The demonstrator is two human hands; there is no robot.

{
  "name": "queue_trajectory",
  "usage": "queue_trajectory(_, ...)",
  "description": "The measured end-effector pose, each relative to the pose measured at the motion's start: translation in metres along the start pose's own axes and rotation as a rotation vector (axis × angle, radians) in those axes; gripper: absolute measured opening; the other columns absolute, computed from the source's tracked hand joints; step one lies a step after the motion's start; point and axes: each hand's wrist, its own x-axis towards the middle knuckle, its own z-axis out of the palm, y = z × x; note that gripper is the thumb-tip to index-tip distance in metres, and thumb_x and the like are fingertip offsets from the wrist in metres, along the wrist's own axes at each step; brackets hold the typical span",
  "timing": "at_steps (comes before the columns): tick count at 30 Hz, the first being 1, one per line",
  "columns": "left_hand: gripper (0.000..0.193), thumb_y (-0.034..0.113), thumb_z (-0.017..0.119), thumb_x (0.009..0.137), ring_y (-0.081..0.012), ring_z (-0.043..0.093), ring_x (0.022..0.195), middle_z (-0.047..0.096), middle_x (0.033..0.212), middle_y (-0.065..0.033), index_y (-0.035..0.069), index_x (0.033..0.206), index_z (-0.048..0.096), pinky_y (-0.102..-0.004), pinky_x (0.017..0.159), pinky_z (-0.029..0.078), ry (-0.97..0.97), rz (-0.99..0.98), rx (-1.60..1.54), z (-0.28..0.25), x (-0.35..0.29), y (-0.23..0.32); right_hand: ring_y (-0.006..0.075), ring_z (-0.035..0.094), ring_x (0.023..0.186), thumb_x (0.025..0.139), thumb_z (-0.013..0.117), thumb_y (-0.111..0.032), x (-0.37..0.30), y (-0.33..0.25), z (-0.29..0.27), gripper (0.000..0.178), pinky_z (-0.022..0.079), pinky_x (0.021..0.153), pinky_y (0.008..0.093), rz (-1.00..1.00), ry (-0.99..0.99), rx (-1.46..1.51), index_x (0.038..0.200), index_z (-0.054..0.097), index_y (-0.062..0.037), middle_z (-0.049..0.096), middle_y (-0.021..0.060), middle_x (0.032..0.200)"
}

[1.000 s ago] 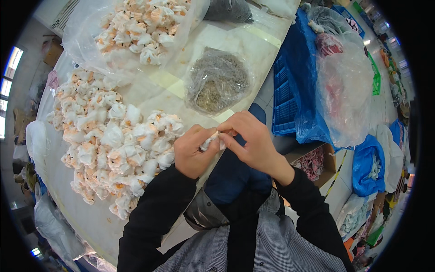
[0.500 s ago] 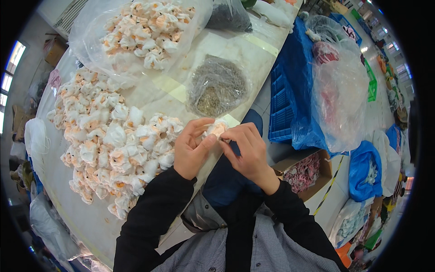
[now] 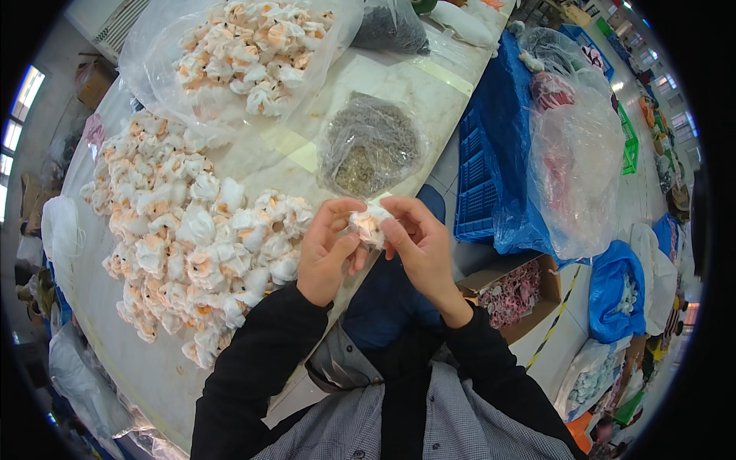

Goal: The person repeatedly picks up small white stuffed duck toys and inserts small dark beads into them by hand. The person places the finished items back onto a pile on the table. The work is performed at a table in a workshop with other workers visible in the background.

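Note:
Between my two hands, over the table's near right edge, is a small peach fabric piece with white fluffy stuffing (image 3: pixel 369 225). My left hand (image 3: pixel 328 247) grips it from the left, thumb and fingers curled round it. From the other side my right hand (image 3: pixel 418 244) pinches it with thumb and fingers. To the left of my hands lies a wide heap of similar peach-and-white stuffed pieces (image 3: pixel 198 244). Just beyond my hands sits a clear plastic bag of greyish-brown grains (image 3: pixel 369 146).
An open clear bag (image 3: pixel 149 88) of the same pieces lies at the far left, near a dark-filled bag (image 3: pixel 389 29). Right of the table (image 3: pixel 399 77) stand a blue crate (image 3: pixel 474 184) with plastic-wrapped goods and a cardboard box of pink pieces (image 3: pixel 512 295).
My right hand has turned and moved up against the piece, its thumb now pressing its side. The piece has rotated and shows more white stuffing. My left hand stays nearly in place.

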Motion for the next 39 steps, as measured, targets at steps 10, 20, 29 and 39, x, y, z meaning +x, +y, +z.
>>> queue_trajectory(10, 0.043, 0.0, 0.067, 0.098, -0.0048, 0.057, 0.067, 0.065, 0.119, -0.0102, 0.006, 0.138, 0.051, -0.018, 0.053, 0.04, 0.118, 0.018, 0.178, 0.011, 0.0, 0.004, 0.0092, 0.065, 0.08, 0.103, 0.069, -0.007, 0.001, 0.004, 0.014, 0.024, 0.053, 0.07, 0.0234, -0.078, 0.016, 0.1, 0.123, 0.061, 0.0019, 0.07, 0.0083, 0.107)
queue_trajectory(20, 0.03, 0.0, 0.062, 0.1, -0.0036, 0.054, 0.063, 0.069, 0.118, -0.0125, 0.001, 0.13, 0.056, -0.0192, 0.052, 0.04, 0.165, 0.025, 0.145, 0.004, 0.0, -0.003, 0.0089, 0.065, 0.081, 0.104, 0.067, -0.008, 0.002, 0.015, 0.017, 0.022, 0.054, 0.07, 0.0237, -0.113, 0.031, 0.029, 0.123, 0.06, 0.001, 0.07, 0.0084, 0.107)
queue_trajectory(29, 0.023, 0.001, 0.055, 0.105, -0.0011, 0.048, 0.066, 0.067, 0.103, -0.003, 0.003, 0.127, 0.061, -0.0187, 0.056, 0.037, 0.139, 0.068, 0.134, 0.003, 0.002, -0.004, 0.007, 0.063, 0.073, 0.106, 0.066, -0.012, 0.002, 0.023, 0.02, 0.02, 0.052, 0.066, 0.0224, -0.014, 0.054, 0.054, 0.12, 0.063, 0.0011, 0.07, 0.0045, 0.097)
queue_trajectory(39, 0.017, 0.002, 0.059, 0.104, -0.0004, 0.047, 0.062, 0.07, 0.092, -0.0001, -0.001, 0.111, 0.074, -0.0191, 0.056, 0.036, 0.199, 0.091, 0.286, -0.005, 0.001, -0.008, 0.0197, 0.069, 0.077, 0.087, 0.083, -0.008, 0.005, 0.011, 0.013, 0.022, 0.055, 0.066, 0.0307, -0.514, 0.207, -0.627, 0.106, 0.073, -0.0031, 0.07, 0.0094, 0.093)
